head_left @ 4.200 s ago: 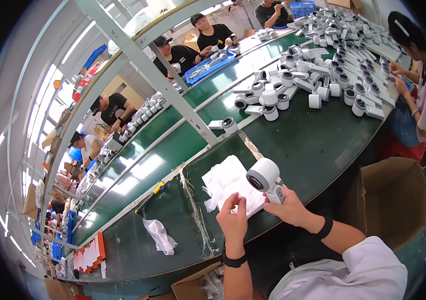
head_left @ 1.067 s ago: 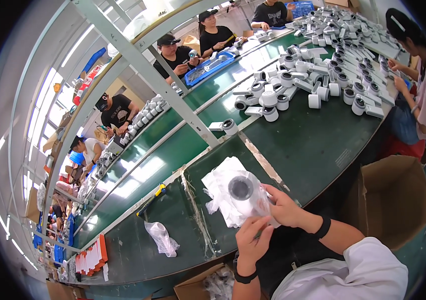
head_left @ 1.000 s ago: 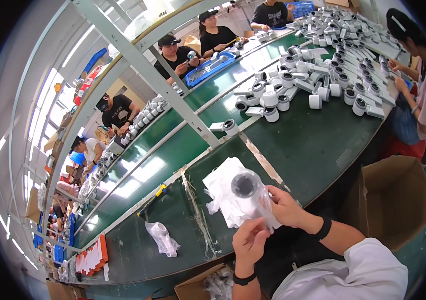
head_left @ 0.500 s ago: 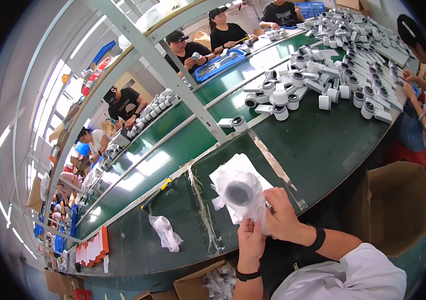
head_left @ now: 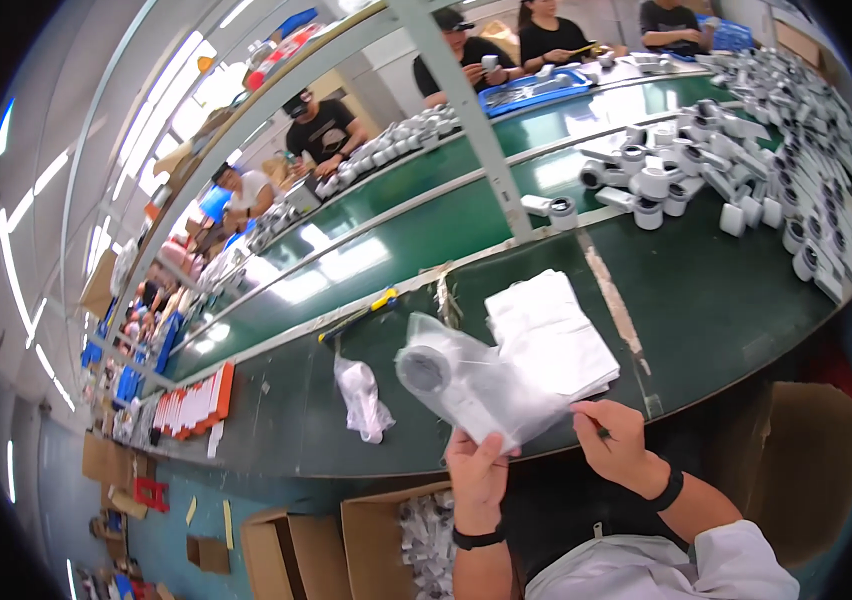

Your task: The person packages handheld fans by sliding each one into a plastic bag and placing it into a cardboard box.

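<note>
Here's the dark green desk, stretching out ahead of the left fingers and right fingers. Up there, well beyond the right fingers, a great heap of white and grey devices! Over to the right of those same fingers, a cardboard box; below the left fingers, another carton full of clear plastic pieces. Just ahead of the right fingers lies the white stack. And now the bag, clear and held between both hands: left fingers closed on its lower end, right fingers pinched narrow at its right corner. Inside it sits the device, its round grey face up and left of the left fingers. Further left of them, a wrapped bundle on the desk, with a yellow-and-black cutter just beyond. By the right fingers, something small and dark, too unclear to name.
</note>
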{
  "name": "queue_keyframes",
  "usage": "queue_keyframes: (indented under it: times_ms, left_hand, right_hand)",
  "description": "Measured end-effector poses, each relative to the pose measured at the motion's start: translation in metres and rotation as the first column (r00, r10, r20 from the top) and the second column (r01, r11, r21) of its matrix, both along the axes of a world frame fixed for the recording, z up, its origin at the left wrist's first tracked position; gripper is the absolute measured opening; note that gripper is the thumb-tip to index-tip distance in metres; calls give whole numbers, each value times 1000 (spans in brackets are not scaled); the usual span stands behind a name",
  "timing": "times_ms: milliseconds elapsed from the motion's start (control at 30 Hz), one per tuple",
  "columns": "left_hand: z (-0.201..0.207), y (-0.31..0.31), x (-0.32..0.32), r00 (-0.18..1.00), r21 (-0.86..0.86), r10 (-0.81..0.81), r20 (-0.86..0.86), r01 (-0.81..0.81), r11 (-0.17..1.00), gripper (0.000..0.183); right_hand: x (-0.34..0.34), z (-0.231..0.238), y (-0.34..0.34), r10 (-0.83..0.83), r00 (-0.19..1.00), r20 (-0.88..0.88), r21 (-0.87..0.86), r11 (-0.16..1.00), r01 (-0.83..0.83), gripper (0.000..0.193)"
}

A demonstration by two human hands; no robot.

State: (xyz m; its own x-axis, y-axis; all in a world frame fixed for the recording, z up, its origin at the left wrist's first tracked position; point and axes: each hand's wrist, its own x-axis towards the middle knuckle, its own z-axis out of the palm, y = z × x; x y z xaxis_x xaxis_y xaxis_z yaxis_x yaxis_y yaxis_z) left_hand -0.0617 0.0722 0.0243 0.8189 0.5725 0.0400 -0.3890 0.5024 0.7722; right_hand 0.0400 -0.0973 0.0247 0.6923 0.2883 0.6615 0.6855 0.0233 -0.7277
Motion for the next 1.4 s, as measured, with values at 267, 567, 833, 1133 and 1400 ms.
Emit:
queue_keyframes:
  times_ms: [267, 567, 833, 1133, 1400]
  left_hand:
    - [9, 135, -97, 446, 604, 882, -150, -665, 439, 33]
    - [-61, 221, -102, 253, 809, 922, -292, -449, 379, 39]
    - [-19, 163, -65, 195, 975, 961, 198, -136, -174, 30]
    - [-51, 46, 14, 817, 782, 516, -258, -137, 607, 11]
    - [-50, 29, 24, 763, 887, 608, -219, -104, 450, 8]
  right_hand:
    - [8, -36, -23, 152, 919, -364, -135, 967, -214, 12]
    - [13, -53, -21, 29, 921, -387, -193, 975, -112, 12]
    - [17, -45, -27, 64, 908, -415, -169, 975, -146, 13]
    - [96, 62, -50, -118, 927, -357, -283, 959, 13, 20]
    - [239, 44, 2, -397, 894, -208, -610, 767, 199, 52]
